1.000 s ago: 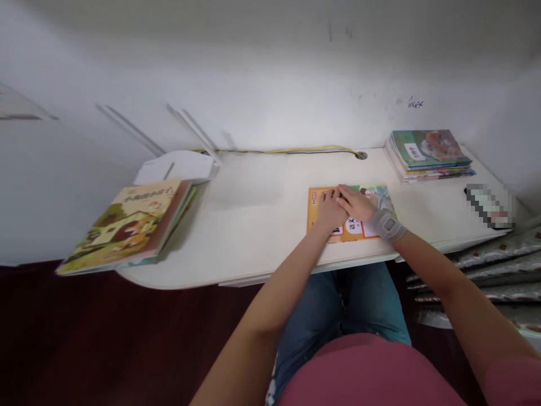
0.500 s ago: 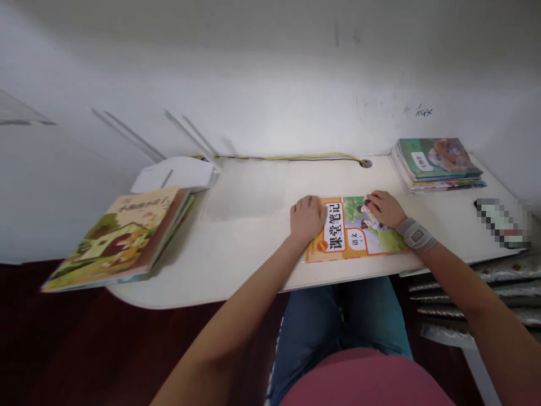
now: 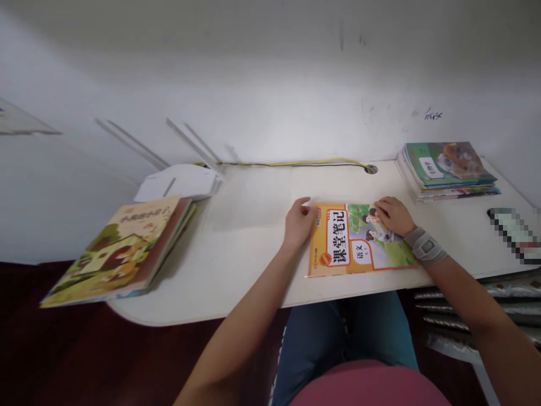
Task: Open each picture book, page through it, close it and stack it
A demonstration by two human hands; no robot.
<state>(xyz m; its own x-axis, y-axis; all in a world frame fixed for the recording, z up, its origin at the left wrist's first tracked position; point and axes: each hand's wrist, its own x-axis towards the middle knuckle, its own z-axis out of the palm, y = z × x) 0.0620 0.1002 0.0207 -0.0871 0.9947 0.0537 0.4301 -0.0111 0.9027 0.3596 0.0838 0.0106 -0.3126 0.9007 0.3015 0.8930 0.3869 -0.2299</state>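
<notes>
A Chinese class-notes workbook (image 3: 359, 241) with an orange and green cover lies flat on the white desk (image 3: 249, 265), near the front edge. My left hand (image 3: 299, 223) is at the book's left edge, with its fingertips at or just over the orange border. My right hand (image 3: 393, 216) rests on the upper right of the cover, palm down and holding nothing. A grey wrist brace (image 3: 426, 246) wraps my right wrist.
A thick picture book (image 3: 122, 251) overhangs the desk's left edge, beside a white paper object (image 3: 177, 183). Several stacked books (image 3: 446, 169) stand at the back right. A pixelated object (image 3: 513, 234) lies at the right. A yellow and dark cable (image 3: 291, 164) runs along the wall.
My hands have moved apart from their overlapping place on the workbook, uncovering its title. The left hand is now at the left edge, and the right hand is at the upper right.
</notes>
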